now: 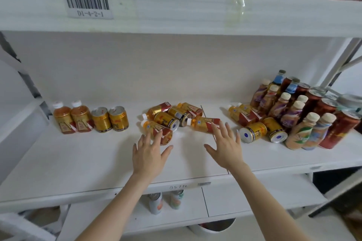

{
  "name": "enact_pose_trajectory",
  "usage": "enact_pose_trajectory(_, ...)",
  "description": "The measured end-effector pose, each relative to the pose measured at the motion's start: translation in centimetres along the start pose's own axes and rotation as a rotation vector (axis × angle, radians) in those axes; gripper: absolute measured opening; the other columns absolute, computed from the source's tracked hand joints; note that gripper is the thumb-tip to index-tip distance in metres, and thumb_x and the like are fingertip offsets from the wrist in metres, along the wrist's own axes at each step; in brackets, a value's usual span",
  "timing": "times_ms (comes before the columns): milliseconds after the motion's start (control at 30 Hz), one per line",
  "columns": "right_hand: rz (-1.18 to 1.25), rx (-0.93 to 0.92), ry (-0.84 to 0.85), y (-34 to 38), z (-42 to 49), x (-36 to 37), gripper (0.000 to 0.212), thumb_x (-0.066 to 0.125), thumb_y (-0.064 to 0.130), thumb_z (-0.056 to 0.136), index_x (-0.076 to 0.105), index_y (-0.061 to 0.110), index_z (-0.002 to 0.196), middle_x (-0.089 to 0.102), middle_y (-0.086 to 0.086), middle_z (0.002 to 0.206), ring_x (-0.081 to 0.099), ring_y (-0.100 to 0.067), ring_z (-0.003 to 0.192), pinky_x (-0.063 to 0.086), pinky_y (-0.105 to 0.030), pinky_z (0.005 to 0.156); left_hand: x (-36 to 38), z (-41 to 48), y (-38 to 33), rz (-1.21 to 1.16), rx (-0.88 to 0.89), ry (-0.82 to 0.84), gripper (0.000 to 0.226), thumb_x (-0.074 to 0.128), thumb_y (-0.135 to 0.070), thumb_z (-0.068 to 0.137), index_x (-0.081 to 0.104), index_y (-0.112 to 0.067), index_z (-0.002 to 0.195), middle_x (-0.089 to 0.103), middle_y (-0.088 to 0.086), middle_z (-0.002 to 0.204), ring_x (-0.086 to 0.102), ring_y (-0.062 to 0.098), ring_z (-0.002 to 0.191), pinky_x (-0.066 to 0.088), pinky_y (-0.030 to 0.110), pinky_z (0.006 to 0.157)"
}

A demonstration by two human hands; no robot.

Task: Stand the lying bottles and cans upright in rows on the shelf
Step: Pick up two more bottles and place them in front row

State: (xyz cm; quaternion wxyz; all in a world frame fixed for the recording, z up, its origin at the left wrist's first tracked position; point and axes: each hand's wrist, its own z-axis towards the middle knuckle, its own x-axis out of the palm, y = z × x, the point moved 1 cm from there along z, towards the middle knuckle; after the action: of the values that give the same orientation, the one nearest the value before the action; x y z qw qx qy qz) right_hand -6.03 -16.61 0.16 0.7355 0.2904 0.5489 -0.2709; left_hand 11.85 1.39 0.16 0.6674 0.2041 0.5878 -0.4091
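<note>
Both forearms enter from bottom centre; left hand (149, 155) and right hand (225, 146) spread wide, empty, reaching for lying bottles (157, 131) mid-frame, likely to grab one each; upright row (90, 120) stands at left on shelf (78, 162)

White shelf (82, 164) carries upright bottles (71, 118), lying cans (252, 132).

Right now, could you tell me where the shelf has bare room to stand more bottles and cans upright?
Bare shelf runs along the front edge and lies between the upright gold cans and the lying middle pile. A narrower gap separates that pile from the lying bottles and cans farther right. The right end, packed with upright bottles, is crowded.
</note>
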Motion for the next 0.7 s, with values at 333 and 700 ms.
enact_pose_trajectory(333,0.075,-0.055,0.099,-4.9,5.3,1.3,0.072,0.044,0.055,0.09,0.016,0.025,0.149,0.009,-0.005,0.161,0.004,-0.026,0.148,0.01,-0.052,0.118,3.1,3.6,-3.3,-0.052,-0.229,-0.024,0.066,0.038,-0.061,0.09,0.036,-0.023,0.144,0.037,0.013,0.151,0.038,0.037,0.133,0.04,0.052,0.103)
enact_pose_trajectory(700,0.152,-0.199,0.198,-5.9,11.7,5.5,0.077,0.05,0.05,0.091,0.014,0.019,0.151,0.018,-0.006,0.159,0.014,-0.026,0.147,0.022,-0.043,0.115,6.6,9.4,-1.2,-0.544,-0.87,-0.071,0.068,0.06,-0.054,0.083,0.042,-0.005,0.126,0.06,0.02,0.118,0.058,0.04,0.104,0.047,0.042,0.077)
